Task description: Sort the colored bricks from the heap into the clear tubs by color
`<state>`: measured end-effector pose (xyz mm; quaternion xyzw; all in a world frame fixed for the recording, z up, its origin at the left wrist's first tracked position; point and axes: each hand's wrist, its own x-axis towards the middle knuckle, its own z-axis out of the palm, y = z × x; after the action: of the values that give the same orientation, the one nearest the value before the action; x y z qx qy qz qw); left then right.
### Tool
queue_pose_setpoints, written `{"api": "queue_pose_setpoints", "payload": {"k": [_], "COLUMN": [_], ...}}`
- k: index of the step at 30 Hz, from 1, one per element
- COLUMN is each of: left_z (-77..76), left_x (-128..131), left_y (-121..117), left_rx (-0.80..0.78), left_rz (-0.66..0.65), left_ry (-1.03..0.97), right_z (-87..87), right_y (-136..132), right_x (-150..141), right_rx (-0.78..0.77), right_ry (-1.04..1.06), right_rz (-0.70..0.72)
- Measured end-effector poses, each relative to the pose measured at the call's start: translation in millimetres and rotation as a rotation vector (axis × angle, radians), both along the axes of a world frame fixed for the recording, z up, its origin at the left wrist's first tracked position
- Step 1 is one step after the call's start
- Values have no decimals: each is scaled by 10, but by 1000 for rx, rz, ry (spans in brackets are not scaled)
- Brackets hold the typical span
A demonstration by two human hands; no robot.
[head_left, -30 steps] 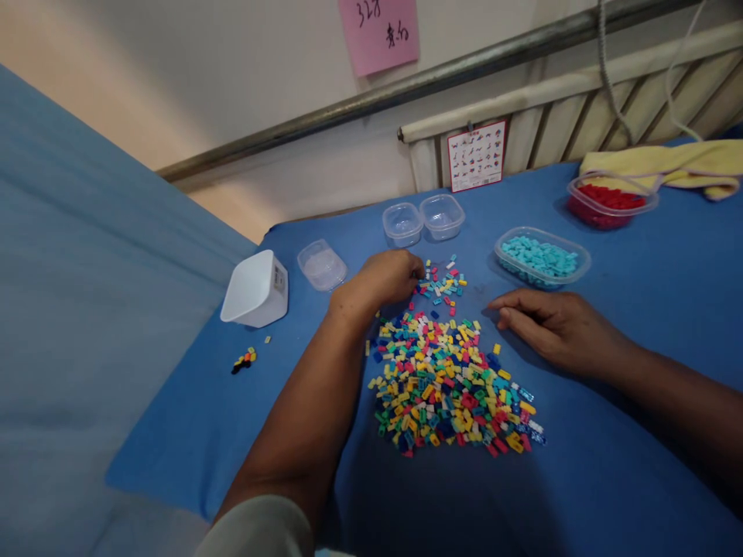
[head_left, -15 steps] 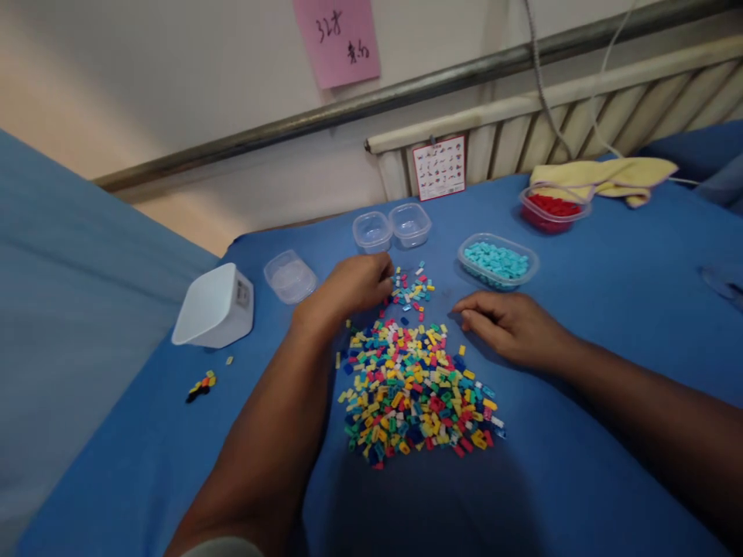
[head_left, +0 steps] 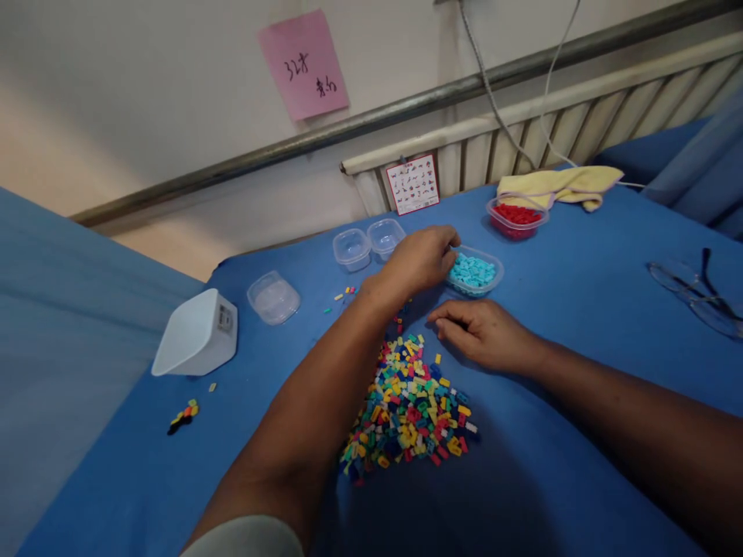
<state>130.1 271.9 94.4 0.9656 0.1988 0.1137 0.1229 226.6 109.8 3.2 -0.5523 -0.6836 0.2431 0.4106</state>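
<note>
My left hand (head_left: 426,255) reaches over the left rim of a clear tub of light-blue bricks (head_left: 473,272), its fingers bent and pressed together; whatever they hold is hidden. On the cloth, just right of the loose pieces, rests my right hand (head_left: 481,331), thumb and forefinger closed in a pinch whose content I cannot make out. Between my forearms spreads a heap of small mixed-colour building bricks (head_left: 415,402), partly covered by my left arm. A few scattered bricks (head_left: 400,317) lie beneath my left wrist.
Two clear tubs (head_left: 351,249) stand at the back. Leftward are a clear container (head_left: 274,298), a white bin (head_left: 197,333) and a small cluster of pieces (head_left: 184,416). At right are a tub of red bricks (head_left: 516,216), a yellow cloth (head_left: 557,186) and glasses (head_left: 696,294).
My left hand has moved right, from the scattered bricks to the light-blue tub. My right hand stays by the heap. The whole view has shifted, bringing the glasses further in.
</note>
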Motion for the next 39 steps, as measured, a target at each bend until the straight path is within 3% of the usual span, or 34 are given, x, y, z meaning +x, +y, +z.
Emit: {"api": "queue_pose_setpoints", "payload": {"k": [4, 11, 17, 21, 24, 27, 31, 39], "left_z": [42, 299, 241, 88, -60, -159, -166, -46], "left_x": [-81, -989, -1473, -1498, -1412, -1309, -1256, -1301], "left_y": [106, 376, 496, 566, 590, 575, 518, 420], "left_rx": [17, -134, -122, -52, -24, -14, -21, -34], "left_rz": [63, 323, 504, 471, 329, 216, 220, 254], "left_ry": [-45, 24, 219, 274, 260, 369, 456, 397], "right_z": [23, 11, -41, -17, -1, 9, 27, 37], "right_y": [-5, -39, -60, -88, -102, -112, -125, -140], "right_x": [-5, -9, 5, 8, 4, 5, 6, 5], "right_rx": [8, -11, -45, -31, -24, -12, -17, -42], "right_ry": [0, -26, -36, -74, -95, -103, -121, -96], "right_rz": [2, -4, -10, -23, -28, -32, -44, -37]}}
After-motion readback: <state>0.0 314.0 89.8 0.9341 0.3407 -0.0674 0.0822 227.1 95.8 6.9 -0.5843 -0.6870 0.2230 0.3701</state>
